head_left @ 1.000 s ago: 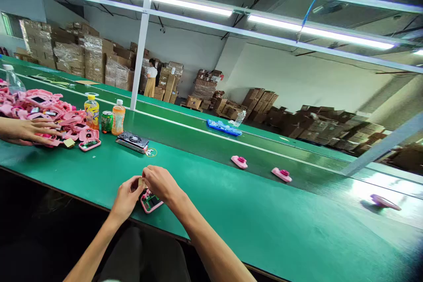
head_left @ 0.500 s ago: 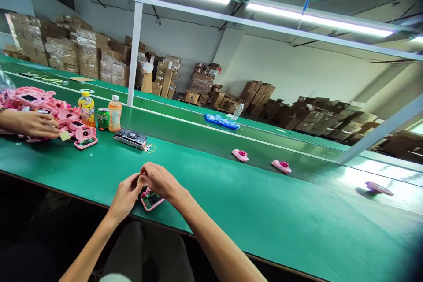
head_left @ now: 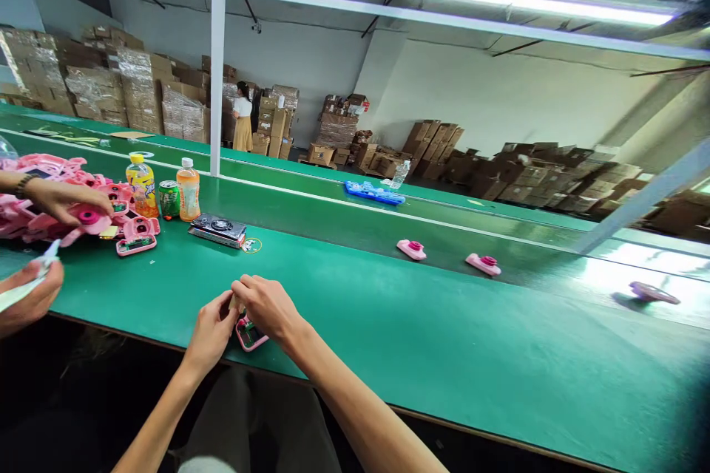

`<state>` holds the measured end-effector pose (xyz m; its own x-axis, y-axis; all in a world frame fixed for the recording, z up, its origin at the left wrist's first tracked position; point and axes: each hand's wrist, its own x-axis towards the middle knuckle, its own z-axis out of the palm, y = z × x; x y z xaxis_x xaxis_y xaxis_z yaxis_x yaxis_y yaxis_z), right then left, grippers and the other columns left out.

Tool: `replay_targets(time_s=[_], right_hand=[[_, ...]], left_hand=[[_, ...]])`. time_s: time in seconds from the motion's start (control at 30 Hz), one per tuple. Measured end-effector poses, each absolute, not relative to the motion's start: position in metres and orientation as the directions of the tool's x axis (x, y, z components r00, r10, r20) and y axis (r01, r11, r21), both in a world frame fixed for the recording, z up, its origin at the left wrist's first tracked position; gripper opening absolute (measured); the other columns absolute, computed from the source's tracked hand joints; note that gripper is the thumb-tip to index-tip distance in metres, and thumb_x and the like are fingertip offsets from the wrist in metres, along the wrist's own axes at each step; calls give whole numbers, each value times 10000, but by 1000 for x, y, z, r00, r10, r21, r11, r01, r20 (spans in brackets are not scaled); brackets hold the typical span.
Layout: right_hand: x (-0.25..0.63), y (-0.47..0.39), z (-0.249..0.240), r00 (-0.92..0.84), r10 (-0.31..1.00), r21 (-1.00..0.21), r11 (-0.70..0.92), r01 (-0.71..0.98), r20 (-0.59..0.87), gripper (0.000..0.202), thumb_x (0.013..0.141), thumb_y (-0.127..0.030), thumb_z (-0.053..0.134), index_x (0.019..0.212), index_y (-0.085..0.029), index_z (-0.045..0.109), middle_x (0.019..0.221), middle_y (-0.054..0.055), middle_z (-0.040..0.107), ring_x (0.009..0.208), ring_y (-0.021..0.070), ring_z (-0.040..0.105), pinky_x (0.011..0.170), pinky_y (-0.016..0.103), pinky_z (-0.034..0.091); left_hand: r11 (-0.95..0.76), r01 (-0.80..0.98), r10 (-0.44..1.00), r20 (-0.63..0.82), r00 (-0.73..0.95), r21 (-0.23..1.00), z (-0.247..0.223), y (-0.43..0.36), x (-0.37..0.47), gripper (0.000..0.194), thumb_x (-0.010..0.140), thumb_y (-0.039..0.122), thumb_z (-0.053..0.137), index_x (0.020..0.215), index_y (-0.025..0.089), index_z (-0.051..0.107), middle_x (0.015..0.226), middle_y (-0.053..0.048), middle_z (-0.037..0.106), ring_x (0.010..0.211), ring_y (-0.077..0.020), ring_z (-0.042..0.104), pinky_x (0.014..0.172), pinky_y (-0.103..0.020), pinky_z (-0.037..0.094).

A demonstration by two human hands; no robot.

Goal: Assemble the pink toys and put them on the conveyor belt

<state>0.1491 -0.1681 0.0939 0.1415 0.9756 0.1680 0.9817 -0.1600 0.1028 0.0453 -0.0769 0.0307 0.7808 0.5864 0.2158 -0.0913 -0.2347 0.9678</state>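
Observation:
My left hand [head_left: 211, 329] and my right hand [head_left: 267, 309] meet fingertip to fingertip over the near edge of the green table. Both are pinched around a small pale piece [head_left: 234, 302], mostly hidden by the fingers, so I cannot make out its kind. Just beneath them lies an opened pink toy camera half [head_left: 251, 335], its green circuit board facing up. My right hand covers part of it.
At left a co-worker's hand [head_left: 69, 201] holds a pink camera part over a heap of pink casings [head_left: 38, 225]; the other hand [head_left: 33, 295] holds a pale strip. Bottles [head_left: 189, 191], a can [head_left: 169, 200] and a black box [head_left: 217, 230] stand ahead. Pink cameras [head_left: 411, 249] lie on the belt.
My hands stay pinched together above the pink camera half, barely shifted. The co-worker's hand has picked up a pink camera part, and their other hand has come into view. The belt's cameras sit slightly further right.

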Motion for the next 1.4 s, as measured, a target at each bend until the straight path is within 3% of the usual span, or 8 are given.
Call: replay_targets(time_s=[0.2, 0.37, 0.6, 0.87, 1.0, 1.07, 1.23, 1.4], right_hand=[[157, -170, 86, 74, 982, 169, -105, 980, 176, 135, 1018, -204, 492, 1123, -234, 572, 1036, 36, 640, 836, 180, 621, 536, 279, 413], [163, -175, 73, 9, 977, 281, -71, 957, 215, 178, 1040, -249, 462, 1193, -244, 553, 1034, 48, 639, 870, 185, 602, 562, 271, 447], [167, -178, 67, -55, 971, 293, -16, 956, 232, 176, 1055, -244, 427, 1159, -233, 568, 998, 48, 650, 854, 183, 590, 561, 267, 432], [164, -173, 76, 122, 955, 96, -153, 984, 271, 74, 978, -193, 580, 1047, -172, 564, 971, 55, 647, 831, 183, 631, 570, 265, 423], [158, -172, 77, 125, 956, 73, -149, 986, 265, 148, 922, -158, 640, 1044, -173, 558, 1010, 62, 640, 872, 198, 620, 587, 262, 435], [159, -176, 72, 74, 961, 62, -94, 994, 266, 145, 914, -96, 613, 1019, -184, 565, 1021, 54, 642, 913, 190, 600, 689, 267, 474], [164, -192, 63, -24, 924, -97, 66, 993, 381, 168, 932, -25, 508, 940, -180, 572, 1014, 57, 671, 998, 179, 574, 922, 295, 483], [144, -226, 66, 8, 919, -183, 70, 981, 393, 344, 887, 39, 437, 1083, -185, 609, 1120, 81, 696, 1153, 191, 586, 983, 317, 497]], left_hand=[[-96, -111, 605, 147, 782, 989, 30, -75, 46, 614, 735, 769, 647, 707, 157, 612, 567, 51, 444, 544, -101, 332, 497, -221, 271], [-1, -112, 547, 94, 832, 994, 31, -71, 52, 681, 673, 801, 672, 796, 132, 661, 555, 66, 420, 504, -82, 305, 478, -210, 279], [62, -131, 531, 78, 844, 989, 34, -72, 53, 676, 662, 783, 699, 824, 127, 696, 535, 77, 388, 470, -67, 267, 449, -202, 266], [0, -158, 526, 135, 840, 987, 14, -70, 54, 613, 808, 697, 647, 999, 117, 696, 649, 53, 443, 578, -100, 360, 538, -223, 330], [-14, -159, 527, 143, 838, 987, 15, -69, 53, 523, 839, 639, 644, 915, 123, 682, 640, 52, 450, 577, -98, 362, 529, -217, 310], [-1, -156, 504, 135, 853, 988, 21, -67, 53, 490, 822, 604, 667, 893, 120, 691, 597, 54, 447, 545, -96, 352, 508, -219, 299], [234, -139, 366, 46, 929, 962, 39, -61, 48, 451, 712, 415, 783, 1045, 114, 746, 756, -26, 639, 612, -112, 463, 583, -234, 394], [351, -158, 415, -2, 910, 923, 37, -58, 43, 561, 698, 538, 821, 1042, 98, 774, 805, -72, 671, 662, -124, 478, 603, -240, 406]])
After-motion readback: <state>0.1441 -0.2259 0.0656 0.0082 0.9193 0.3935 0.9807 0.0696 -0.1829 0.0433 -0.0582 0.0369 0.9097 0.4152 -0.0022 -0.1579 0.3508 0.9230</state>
